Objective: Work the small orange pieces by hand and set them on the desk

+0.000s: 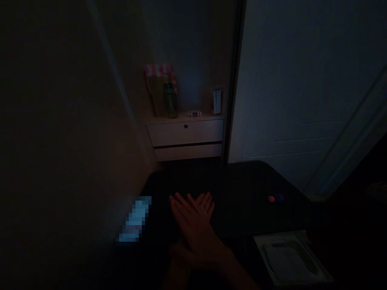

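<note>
The room is very dark. My two hands lie crossed and flat on a dark table point(242, 181), fingers stretched out. My right hand point(188, 219) is on top, with its fingers pointing up and to the left. My left hand point(207, 204) lies beneath it, and only its fingers show, pointing up and to the right. Neither hand holds anything. A bright, blurred blue-white patch point(135, 219) glows just left of the hands.
A small orange and purple object point(274, 198) lies on the table to the right. A pale tray-like thing point(290, 257) sits at the front right. Behind stand a white drawer unit point(186, 135) with a green jar point(170, 101), a checkered bag point(159, 74) and a small box point(217, 101), plus a white door point(302, 80).
</note>
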Demonstrator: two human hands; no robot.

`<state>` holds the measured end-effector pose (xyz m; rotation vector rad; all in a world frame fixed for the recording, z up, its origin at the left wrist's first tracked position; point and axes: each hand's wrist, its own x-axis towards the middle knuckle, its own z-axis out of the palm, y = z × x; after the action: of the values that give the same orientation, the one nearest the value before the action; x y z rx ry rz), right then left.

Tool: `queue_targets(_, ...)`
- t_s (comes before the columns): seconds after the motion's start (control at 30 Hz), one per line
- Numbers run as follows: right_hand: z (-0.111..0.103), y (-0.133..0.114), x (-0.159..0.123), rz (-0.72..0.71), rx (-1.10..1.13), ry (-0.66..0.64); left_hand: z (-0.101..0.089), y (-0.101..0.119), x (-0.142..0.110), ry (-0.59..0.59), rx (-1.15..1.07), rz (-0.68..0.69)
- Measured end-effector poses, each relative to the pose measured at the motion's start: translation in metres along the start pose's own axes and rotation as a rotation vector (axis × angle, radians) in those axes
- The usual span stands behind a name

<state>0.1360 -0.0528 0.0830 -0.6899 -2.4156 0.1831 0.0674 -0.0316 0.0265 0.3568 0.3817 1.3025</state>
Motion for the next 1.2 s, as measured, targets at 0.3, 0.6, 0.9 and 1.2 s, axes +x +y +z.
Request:
queue_targets(0.3, -0.005, 0.057, 0.004, 0.249, 0.092, 0.462, -0.008, -0.025, -0.018, 0.036, 0.115, -0.148)
queue_targets(0.6, 0.016, 0.073, -0.031, 0.49, 0.358, 0.631, -0.013, 0.003, 0.004, 0.335, 0.524, 0.148)
queue_targets(0.9, 0.05, 0.079, -0.043, 0.449, 0.501, 0.408, -0.042, 0.032, 0.013, 0.184, 0.768, 0.31)
queue_targets(1.2, 0.045, 0.078, -0.046, 0.46, 0.549, 0.429, -0.045, 0.039, 0.005, 0.141, 0.65, 0.2)
